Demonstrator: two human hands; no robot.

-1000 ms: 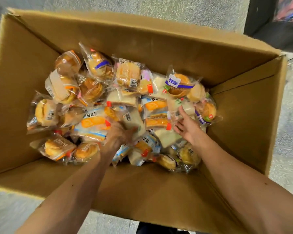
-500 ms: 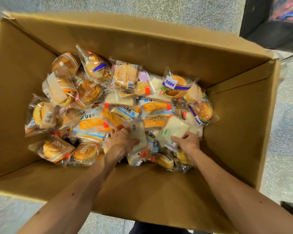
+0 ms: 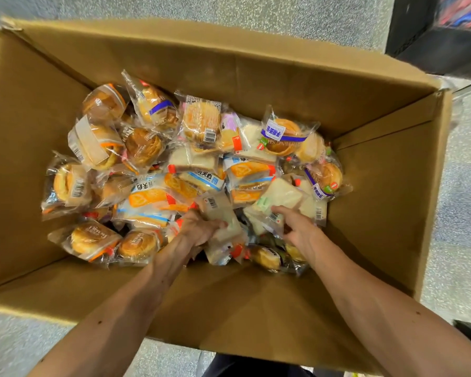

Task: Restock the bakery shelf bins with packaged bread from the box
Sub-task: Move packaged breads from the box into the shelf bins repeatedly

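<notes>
By the near wall of the cardboard box, my left hand curls round a pale sandwich packet, its long axis pointing toward the far wall. My right hand, nearer the box's right wall, grips a white sliced-bread packet by its crinkly near end; it slants away from my knuckles. Farther in, slippery film bags of round buns heap loosely toward the far wall.
</notes>
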